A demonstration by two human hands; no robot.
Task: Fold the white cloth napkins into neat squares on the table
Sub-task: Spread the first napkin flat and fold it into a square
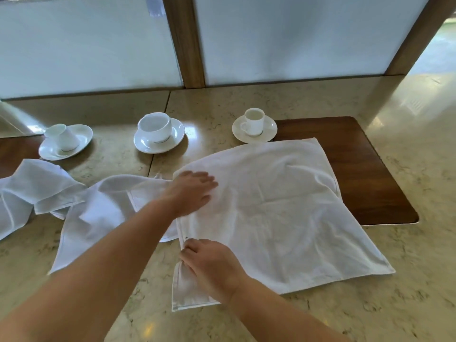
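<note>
A white cloth napkin lies spread flat in the middle of the beige stone table, its right side overlapping a dark wooden inlay. My left hand rests flat on the napkin's upper left part with straight fingers. Near the napkin's lower left edge, my right hand presses down, its fingertips at the hem. Two more white napkins lie crumpled to the left, one under my left forearm and one at the far left.
Three white cups on saucers stand along the back: a tipped cup at left, a wide cup in the middle, a small cup at right. Frosted panels with a wooden post rise behind the table.
</note>
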